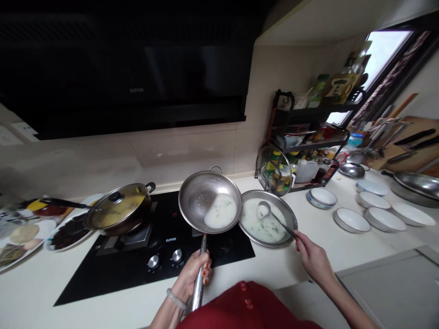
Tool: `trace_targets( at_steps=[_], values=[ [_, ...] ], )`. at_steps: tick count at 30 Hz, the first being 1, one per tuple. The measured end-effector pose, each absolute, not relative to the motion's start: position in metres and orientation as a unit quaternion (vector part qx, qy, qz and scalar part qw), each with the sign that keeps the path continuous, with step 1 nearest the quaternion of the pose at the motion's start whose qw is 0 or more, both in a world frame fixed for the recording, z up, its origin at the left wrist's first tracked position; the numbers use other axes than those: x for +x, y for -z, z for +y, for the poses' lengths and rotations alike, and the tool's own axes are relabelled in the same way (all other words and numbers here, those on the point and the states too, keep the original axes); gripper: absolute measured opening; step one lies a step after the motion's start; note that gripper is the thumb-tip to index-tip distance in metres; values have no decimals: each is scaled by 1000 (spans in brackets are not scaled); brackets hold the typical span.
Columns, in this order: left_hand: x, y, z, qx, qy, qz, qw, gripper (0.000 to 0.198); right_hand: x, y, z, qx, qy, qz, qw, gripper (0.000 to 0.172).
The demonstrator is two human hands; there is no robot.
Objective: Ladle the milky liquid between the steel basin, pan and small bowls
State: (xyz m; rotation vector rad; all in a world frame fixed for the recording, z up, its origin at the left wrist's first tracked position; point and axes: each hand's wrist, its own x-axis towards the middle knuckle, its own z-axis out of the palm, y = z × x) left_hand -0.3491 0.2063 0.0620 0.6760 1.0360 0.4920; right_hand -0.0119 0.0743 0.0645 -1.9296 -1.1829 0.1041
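With the left hand (195, 274) clamped around its long metal handle (199, 290), holds a steel wok (192, 201) over the right side of a black hob (113, 269), rim to rim in view with a wide metal basin (293, 221) on the white desk (360, 246); from this angle, cannot tell whether touching. Carries in the wok a pool of white liquid (221, 212), flecked with green and gathered to the right, leaving bare steel at left. With the right hand (313, 256) closed on the end of a ladle (281, 222), reaches in over the basin's right rim and holds the scoop at the pale, green-flecked soup (262, 230), depth unclear. Wears a pale bracelet (176, 299) on the left wrist and a red top (247, 308). Stands before a dark range hood (137, 68), near a lidded pan (120, 212) on the hob's left burner and a plate of dark food (68, 230) just beside. Faces, behind the basin, a glass lid (274, 160) leaning against a black tiered rack (305, 148) and, to the right, several white bowls (352, 221) spread across the desk.
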Motion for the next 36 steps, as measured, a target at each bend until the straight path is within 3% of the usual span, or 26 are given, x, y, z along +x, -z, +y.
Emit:
trace_targets(
  at_steps=[4,8,11,14,17,20,31,36],
  values=[
    [-349,-62,206,309,-224,477,792,29,-6,-48,62,-708,148,-600,341,38],
    [-349,-62,206,303,-225,477,794,31,-5,-51,55,-702,225,-611,288,47],
    [-349,-62,206,306,-228,476,792,29,-5,-51,56,-729,169,-575,329,39],
    [-349,-62,207,305,-225,480,791,27,-9,-49,63,-787,15,-457,414,34],
    [-349,-61,207,302,-227,483,790,25,-20,-55,73,-784,-144,-330,505,41],
    [-349,-60,207,302,-229,478,792,25,-36,-68,87,-741,-203,-324,553,48],
    [-348,-62,207,304,-228,485,787,31,-77,-79,169,-706,-60,-577,406,38],
    [-348,-62,207,302,-230,486,787,31,-85,-77,189,-707,-136,-554,417,34]
  ],
)
